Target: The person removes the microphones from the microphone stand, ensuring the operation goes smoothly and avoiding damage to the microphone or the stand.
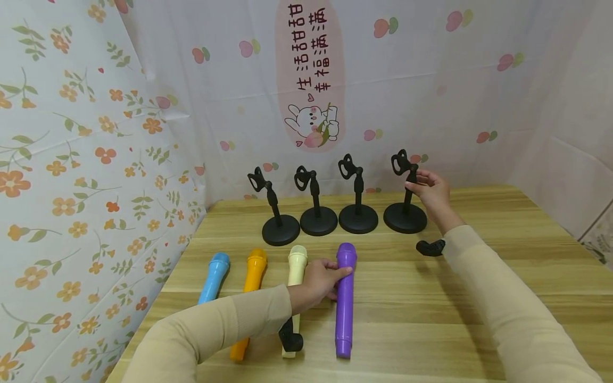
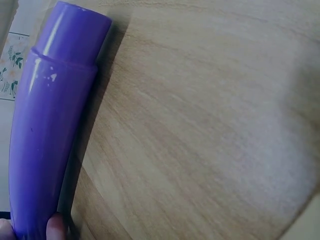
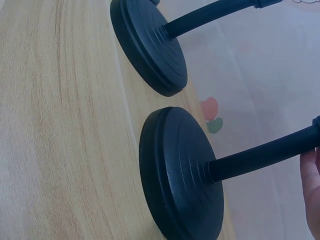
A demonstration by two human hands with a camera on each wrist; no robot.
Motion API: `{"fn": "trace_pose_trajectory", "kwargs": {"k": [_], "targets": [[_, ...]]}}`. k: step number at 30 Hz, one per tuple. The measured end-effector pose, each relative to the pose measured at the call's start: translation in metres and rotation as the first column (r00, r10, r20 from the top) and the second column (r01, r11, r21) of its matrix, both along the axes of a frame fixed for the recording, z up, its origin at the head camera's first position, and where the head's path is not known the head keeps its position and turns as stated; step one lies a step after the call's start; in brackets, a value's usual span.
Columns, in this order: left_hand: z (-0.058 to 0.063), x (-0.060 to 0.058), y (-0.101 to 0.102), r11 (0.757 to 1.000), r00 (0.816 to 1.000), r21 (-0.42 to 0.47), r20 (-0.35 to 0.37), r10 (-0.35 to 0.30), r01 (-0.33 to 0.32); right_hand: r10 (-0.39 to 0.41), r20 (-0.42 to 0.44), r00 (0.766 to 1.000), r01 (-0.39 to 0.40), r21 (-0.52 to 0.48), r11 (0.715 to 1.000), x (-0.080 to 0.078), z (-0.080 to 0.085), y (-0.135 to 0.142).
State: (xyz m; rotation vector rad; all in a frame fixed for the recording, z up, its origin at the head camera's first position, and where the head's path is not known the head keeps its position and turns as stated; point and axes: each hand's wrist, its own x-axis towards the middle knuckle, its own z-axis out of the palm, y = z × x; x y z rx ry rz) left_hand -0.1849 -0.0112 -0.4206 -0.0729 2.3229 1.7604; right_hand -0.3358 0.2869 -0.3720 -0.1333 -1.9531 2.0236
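Note:
My left hand [image 1: 318, 282] grips a purple microphone [image 1: 345, 314] around its upper body, below the head. In the left wrist view the microphone's tail end [image 2: 75, 30] points up, with fingertips [image 2: 56, 227] on both sides of the body at the bottom edge. My right hand [image 1: 432, 194] holds the pole of the rightmost black microphone stand [image 1: 405, 218], thumb and fingers around it just under the clip. The right wrist view shows that stand's round base [image 3: 187, 175] close up, with part of my fingers [image 3: 311, 187] at the pole.
Three more black stands [image 1: 358, 219] [image 1: 318, 221] [image 1: 281, 230] form a row to the left along the table's [image 1: 392, 330] back. A cream microphone [image 1: 298, 260], an orange one [image 1: 255, 271] and a blue one [image 1: 214, 276] lie left of the purple one, partly behind my left arm. A printed cloth [image 1: 407, 96] hangs behind.

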Motion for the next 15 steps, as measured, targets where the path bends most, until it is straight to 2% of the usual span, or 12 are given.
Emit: {"fn": "trace_pose_trajectory", "kwargs": {"k": [15], "targets": [[-0.0010,-0.0014,-0.0055,0.999,1.000,0.031,-0.015,-0.005,0.006,0.004,0.014,1.000,-0.005,0.004,1.000,0.0016,-0.0001,-0.0008]]}}
